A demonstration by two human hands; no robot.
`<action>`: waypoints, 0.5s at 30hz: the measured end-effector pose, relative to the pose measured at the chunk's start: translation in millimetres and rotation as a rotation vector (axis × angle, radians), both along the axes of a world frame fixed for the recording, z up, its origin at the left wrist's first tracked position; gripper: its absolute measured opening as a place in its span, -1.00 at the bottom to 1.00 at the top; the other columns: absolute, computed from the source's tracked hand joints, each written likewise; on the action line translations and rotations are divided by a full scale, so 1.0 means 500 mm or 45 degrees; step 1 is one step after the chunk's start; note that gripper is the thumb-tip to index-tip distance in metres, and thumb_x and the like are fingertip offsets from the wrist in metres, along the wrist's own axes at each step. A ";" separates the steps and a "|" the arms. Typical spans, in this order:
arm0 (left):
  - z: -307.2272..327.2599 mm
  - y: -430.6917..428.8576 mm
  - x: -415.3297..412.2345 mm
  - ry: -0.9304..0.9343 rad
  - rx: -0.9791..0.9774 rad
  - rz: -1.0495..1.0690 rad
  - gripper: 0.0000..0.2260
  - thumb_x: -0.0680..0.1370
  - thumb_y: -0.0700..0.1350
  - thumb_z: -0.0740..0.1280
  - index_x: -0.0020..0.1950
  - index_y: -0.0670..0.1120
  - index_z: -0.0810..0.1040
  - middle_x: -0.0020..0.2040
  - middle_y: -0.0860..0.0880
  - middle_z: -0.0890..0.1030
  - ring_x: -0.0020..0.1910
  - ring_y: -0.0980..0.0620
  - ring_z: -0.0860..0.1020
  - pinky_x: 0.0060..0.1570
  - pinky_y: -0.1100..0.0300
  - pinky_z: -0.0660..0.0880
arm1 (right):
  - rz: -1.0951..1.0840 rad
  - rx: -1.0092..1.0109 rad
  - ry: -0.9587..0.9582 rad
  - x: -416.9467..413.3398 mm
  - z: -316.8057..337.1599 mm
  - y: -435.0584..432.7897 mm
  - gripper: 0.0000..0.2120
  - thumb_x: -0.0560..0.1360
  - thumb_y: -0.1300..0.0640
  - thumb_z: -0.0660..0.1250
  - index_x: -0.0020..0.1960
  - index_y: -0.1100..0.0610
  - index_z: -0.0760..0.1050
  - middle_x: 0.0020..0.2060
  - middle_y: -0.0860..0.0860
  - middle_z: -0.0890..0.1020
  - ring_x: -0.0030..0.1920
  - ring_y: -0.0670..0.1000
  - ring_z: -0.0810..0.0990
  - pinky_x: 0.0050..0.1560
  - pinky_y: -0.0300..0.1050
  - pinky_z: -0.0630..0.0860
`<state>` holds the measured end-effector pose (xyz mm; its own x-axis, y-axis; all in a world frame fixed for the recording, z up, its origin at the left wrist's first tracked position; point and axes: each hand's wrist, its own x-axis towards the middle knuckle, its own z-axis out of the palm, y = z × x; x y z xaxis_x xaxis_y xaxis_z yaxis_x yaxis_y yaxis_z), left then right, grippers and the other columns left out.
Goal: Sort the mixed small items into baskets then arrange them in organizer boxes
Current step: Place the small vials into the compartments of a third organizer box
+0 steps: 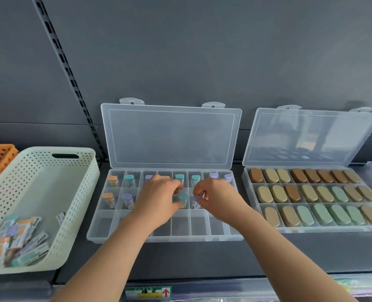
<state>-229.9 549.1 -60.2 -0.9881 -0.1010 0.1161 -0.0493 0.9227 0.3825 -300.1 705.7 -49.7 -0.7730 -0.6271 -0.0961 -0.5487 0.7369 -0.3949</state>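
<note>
**A:** Lowest, the forearms [115, 258]. Beyond, left hand [158, 199] curled round a teal-capped tube [183, 198], right hand [217, 200] pinching a purple-capped tube [196, 199], both at the organizer box [97, 227], middle row.

**B:** Seat each upright, cap up, one per compartment. Avoid nudging neighbours.

**A:** And around?

**B:** Dark shelf [202, 258], grey back panel [202, 51]. Cream basket [80, 192] of unsorted tubes [17, 243] left, filled second box [311, 231] right.

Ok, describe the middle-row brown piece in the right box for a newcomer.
Find the open organizer box on the right, full of oval pieces. In its middle row, third from left, sits the brown piece. Both neighbours are pale tan.
</note>
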 end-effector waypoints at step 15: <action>0.070 -0.141 0.137 0.136 0.232 0.204 -0.78 0.46 -0.02 0.44 0.10 0.05 0.61 -0.03 0.17 0.61 0.04 0.14 0.49 0.06 0.19 0.44 | 0.144 -0.325 0.052 0.055 0.080 -0.113 -0.75 0.47 0.17 0.39 0.15 0.09 0.58 0.03 -0.02 0.64 -0.02 -0.07 0.58 0.08 -0.08 0.53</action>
